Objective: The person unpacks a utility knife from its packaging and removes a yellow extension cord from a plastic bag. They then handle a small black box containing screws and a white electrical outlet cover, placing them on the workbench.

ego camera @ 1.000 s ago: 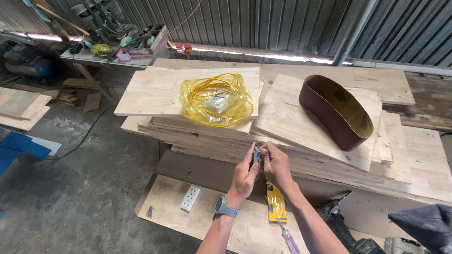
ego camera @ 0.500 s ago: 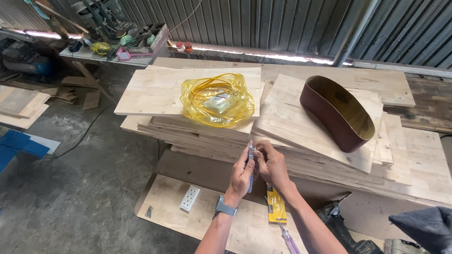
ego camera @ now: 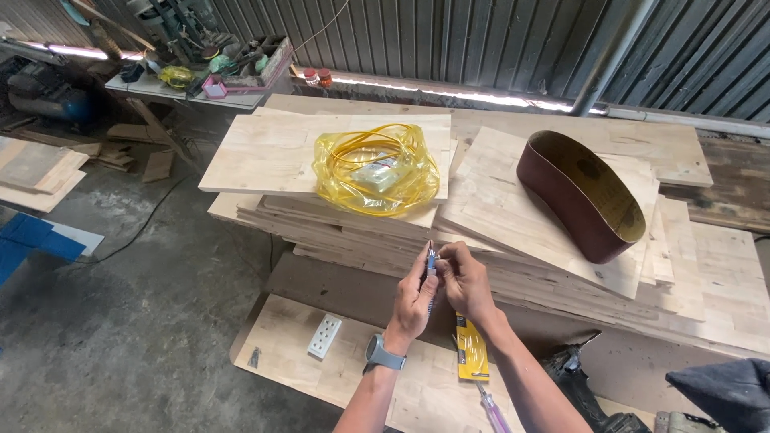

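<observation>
Woodworking shop — stacked boards (ego camera: 321, 148), sanding belt (ego camera: 581, 192), corrugated wall (ego camera: 481, 36)

The small metallic item (ego camera: 431, 261) pinched between the left hand (ego camera: 413, 301) and right hand (ego camera: 468, 281) is mostly covered by fingers; its kind cannot be told. The purple-handled screwdriver (ego camera: 491, 410) is cut off by the bottom edge. The dark grey cloth (ego camera: 726, 393) is cropped at the bottom right corner.
</observation>
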